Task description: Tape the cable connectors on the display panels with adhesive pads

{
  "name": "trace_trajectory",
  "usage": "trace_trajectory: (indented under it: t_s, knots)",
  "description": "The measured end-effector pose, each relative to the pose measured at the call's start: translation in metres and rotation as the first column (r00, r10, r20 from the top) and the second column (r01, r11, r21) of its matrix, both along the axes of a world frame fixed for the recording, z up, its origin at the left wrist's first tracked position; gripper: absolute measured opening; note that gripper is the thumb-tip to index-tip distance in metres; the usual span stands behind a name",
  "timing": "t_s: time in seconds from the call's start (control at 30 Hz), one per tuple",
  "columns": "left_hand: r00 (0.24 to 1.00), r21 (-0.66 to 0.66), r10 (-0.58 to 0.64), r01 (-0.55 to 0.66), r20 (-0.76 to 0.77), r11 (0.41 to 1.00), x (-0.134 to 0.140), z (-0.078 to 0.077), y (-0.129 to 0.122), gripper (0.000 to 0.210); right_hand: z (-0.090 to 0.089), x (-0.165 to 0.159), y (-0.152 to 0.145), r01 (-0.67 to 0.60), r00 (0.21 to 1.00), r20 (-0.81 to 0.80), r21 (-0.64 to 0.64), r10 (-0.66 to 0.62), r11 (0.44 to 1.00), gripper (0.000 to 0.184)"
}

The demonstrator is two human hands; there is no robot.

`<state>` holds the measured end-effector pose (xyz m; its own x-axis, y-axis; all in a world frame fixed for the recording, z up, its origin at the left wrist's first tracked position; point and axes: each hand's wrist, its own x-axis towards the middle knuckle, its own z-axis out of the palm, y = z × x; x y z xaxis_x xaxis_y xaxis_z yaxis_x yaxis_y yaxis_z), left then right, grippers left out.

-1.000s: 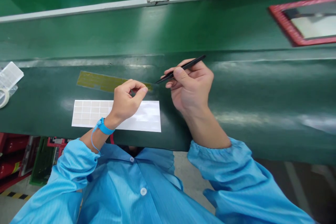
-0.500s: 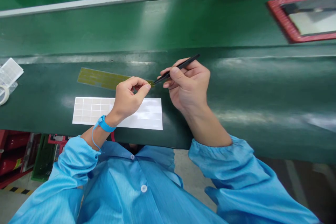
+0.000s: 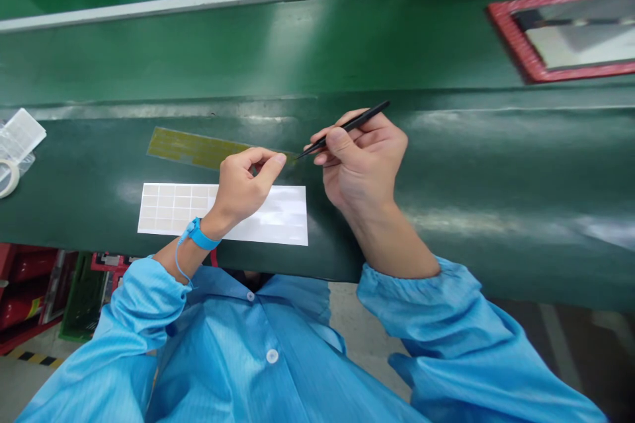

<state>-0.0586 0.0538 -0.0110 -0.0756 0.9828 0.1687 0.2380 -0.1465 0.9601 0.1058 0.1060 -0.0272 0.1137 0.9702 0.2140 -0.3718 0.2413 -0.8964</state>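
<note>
My right hand (image 3: 364, 158) is closed around slim black tweezers (image 3: 354, 124), held slanted like a pen. Their tip points down and left, just right of my left fingertips. My left hand (image 3: 245, 182) has thumb and forefinger pinched together; anything between them is too small to make out. Beneath and behind these fingers lies a yellow-green translucent strip (image 3: 191, 147) marked into small sections, its right part partly covered. Nearer to me is a white sheet (image 3: 171, 208) with a grid of pale rectangular labels on its left, crossed by my left hand and wrist.
A roll of tape (image 3: 10, 180) and clear plastic packets (image 3: 22, 135) lie at the left. A red-edged frame (image 3: 536, 69) sits at the far right, beyond a seam in the green work surface (image 3: 471, 198). A pale rail (image 3: 198, 3) runs across the back.
My right hand has shifted slightly right, drawing the tweezers' tip away from my left fingertips. My left hand stays almost still. The red-edged frame has moved left.
</note>
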Motion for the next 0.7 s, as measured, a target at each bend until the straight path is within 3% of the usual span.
trace_trajectory:
  t_s: [0.2,0.33,0.43,0.53,0.63,0.7]
  knots:
    - [0.989,-0.022,0.045,-0.049,-0.139,0.999,-0.005,-0.004,0.003,0.055,0.005,-0.003,0.000,0.045,0.999,-0.029,0.004,-0.045,0.999,0.046]
    - [0.936,0.030,0.038,-0.029,-0.349,0.999,-0.013,0.001,0.004,0.044,0.009,-0.002,0.007,0.052,0.997,-0.055,-0.073,-0.056,0.996,0.053]
    - [0.833,0.042,-0.008,0.038,-0.553,0.998,-0.025,0.004,0.002,0.031,0.009,0.013,0.019,0.126,0.990,-0.060,-0.075,-0.131,0.989,0.055]
    - [0.694,0.019,0.000,0.020,-0.720,1.000,-0.046,0.012,-0.001,0.032,0.006,0.049,0.032,0.248,0.964,-0.079,-0.063,-0.253,0.967,0.056]
    - [0.569,0.006,0.014,-0.016,-0.822,1.000,-0.063,0.032,0.007,0.037,-0.001,0.100,0.042,0.379,0.918,-0.096,-0.080,-0.385,0.922,0.051]
    - [0.508,-0.011,-0.017,0.013,-0.861,1.000,-0.058,0.052,0.024,0.036,-0.007,0.134,0.045,0.463,0.874,-0.111,-0.101,-0.473,0.881,0.041]
